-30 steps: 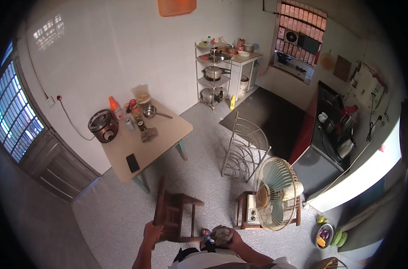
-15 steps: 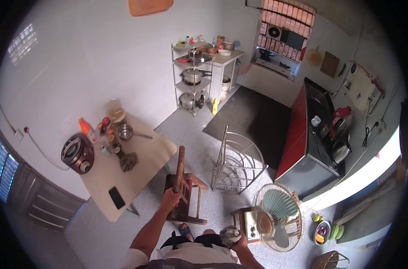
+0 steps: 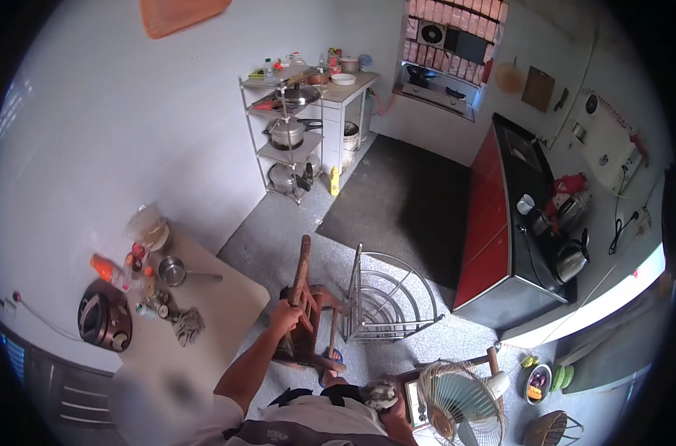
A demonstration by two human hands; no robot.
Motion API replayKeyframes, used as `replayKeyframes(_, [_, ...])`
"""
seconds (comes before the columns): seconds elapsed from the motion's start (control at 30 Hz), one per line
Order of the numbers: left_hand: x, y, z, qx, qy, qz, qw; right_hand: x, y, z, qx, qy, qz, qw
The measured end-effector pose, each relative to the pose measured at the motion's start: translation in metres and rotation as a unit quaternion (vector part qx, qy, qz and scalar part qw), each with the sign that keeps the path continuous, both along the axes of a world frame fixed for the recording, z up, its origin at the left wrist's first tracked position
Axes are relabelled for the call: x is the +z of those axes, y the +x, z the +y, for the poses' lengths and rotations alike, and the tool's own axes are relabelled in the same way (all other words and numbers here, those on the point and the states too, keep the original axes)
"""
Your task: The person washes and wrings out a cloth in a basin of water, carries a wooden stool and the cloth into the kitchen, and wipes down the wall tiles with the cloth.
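My left hand (image 3: 284, 315) is closed around the top part of a reddish-brown wooden chair (image 3: 301, 275), which hangs or stands tilted in front of my body. A crumpled grey cloth (image 3: 381, 395) is gripped in my right hand (image 3: 397, 409), close to my waist. Just beyond the chair stands a metal rack with curved bars (image 3: 393, 297). To the right of my right hand is a fan (image 3: 460, 401) with pale green blades, on a low wooden piece of furniture.
On the left, a table (image 3: 234, 290) bears a rice cooker (image 3: 104, 316), a small pan (image 3: 173, 271), bottles and a cloth (image 3: 188, 325). A pot shelf (image 3: 289, 152) stands by the wall. The red counter (image 3: 486, 223) is right; a bowl (image 3: 537, 384) and basket (image 3: 547, 429) are on the floor.
The view has shifted toward the counter. The chair, held in my left hand, has turned more upright and come nearer the metal rack. The cloth stays in my right hand.
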State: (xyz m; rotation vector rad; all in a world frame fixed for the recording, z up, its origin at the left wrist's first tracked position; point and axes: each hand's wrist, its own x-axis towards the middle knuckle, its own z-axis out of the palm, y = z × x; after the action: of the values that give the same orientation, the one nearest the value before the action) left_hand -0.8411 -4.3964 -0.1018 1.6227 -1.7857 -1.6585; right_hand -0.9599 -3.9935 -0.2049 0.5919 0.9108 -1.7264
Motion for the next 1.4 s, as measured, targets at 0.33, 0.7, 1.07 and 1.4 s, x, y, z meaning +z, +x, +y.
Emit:
replayKeyframes(0.33, [0.006,-0.07,-0.112,-0.051,0.032,-0.008,0.998,0.067,-0.024,-0.052,0.203,0.055,0.764,0.61])
replayKeyframes(0.7, [-0.01,-0.107,-0.244,-0.223,0.048,-0.062,0.972,0.031,-0.04,-0.133,0.288,0.15,0.465,0.823])
replayKeyframes(1.07, [-0.013,-0.131,-0.295,-0.286,0.011,-0.074,0.955,0.071,-0.07,-0.298,0.211,0.107,0.275,0.932])
replayKeyframes(1.4, [0.036,-0.179,-0.338,-0.341,-0.034,-0.07,0.937,0.084,-0.142,-0.403,0.296,0.081,0.538,0.785])
